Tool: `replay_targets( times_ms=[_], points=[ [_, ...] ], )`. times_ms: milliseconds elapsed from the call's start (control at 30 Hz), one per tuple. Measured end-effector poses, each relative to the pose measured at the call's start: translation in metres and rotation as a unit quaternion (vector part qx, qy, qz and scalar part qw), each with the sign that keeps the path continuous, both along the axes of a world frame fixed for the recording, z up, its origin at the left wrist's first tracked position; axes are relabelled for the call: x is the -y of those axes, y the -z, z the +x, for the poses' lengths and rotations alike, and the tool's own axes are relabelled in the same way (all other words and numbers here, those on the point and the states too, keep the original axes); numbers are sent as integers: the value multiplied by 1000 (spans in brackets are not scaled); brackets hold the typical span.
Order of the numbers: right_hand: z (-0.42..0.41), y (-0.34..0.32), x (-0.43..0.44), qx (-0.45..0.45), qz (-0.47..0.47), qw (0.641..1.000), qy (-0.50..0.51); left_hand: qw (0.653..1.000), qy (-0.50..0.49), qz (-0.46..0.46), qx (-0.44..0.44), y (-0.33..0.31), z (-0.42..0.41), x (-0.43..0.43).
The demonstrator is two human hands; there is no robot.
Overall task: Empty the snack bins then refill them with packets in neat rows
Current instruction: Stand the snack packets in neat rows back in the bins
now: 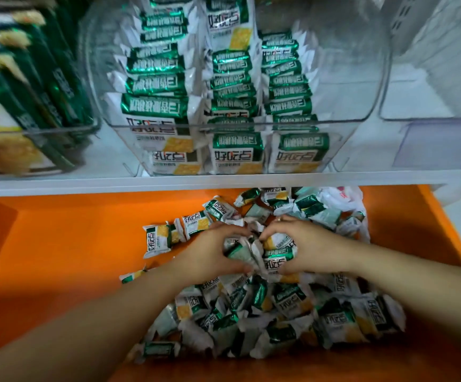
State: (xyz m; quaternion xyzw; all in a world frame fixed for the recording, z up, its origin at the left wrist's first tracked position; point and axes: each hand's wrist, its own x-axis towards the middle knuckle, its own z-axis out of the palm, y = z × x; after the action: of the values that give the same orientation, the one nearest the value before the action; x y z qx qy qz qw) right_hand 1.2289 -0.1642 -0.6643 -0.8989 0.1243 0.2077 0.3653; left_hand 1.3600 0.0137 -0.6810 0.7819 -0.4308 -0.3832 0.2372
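Note:
A loose heap of green-and-white snack packets (276, 312) lies on the orange surface (58, 244) below the shelf. My left hand (210, 257) and my right hand (306, 249) meet at the top of the heap, fingers curled round a small bunch of packets (262, 255) between them. On the white shelf above stands a clear plastic bin (367, 86), holding three rows of upright packets (232, 86); its right side holds none.
A second clear bin (58, 130) at the left holds larger green packs. Another clear bin (430, 117) stands at the right. The white shelf edge (223, 180) runs across the view. A white plastic bag (339, 197) lies behind the heap.

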Motion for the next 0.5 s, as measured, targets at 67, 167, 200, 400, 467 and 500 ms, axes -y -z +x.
replay_targets(
  times_ms=[67, 167, 200, 400, 467, 500],
  points=[
    [-8, -26, -8, 13, -6, 1000, -2, 1000, -7, -18, 19, -24, -10, -7],
    [-24, -68, -21, 30, -28, 999, 4, 998, -18, -47, 46, -66, -25, -18],
    [-30, -83, -26, 38, -34, 999, 4, 997, -17, -57, 56, -82, -30, -22],
    [-74, -171, -43, 118, -86, 989, 5, 984, -1, -123, 125, -170, -64, -42],
    [-82, -198, -44, 167, -92, 982, 8, 975, -3, -154, 160, -199, -72, -44],
    [-84, -211, -44, 200, -92, 975, 12, 968, -6, -171, 184, -214, -73, -43]
  ],
)
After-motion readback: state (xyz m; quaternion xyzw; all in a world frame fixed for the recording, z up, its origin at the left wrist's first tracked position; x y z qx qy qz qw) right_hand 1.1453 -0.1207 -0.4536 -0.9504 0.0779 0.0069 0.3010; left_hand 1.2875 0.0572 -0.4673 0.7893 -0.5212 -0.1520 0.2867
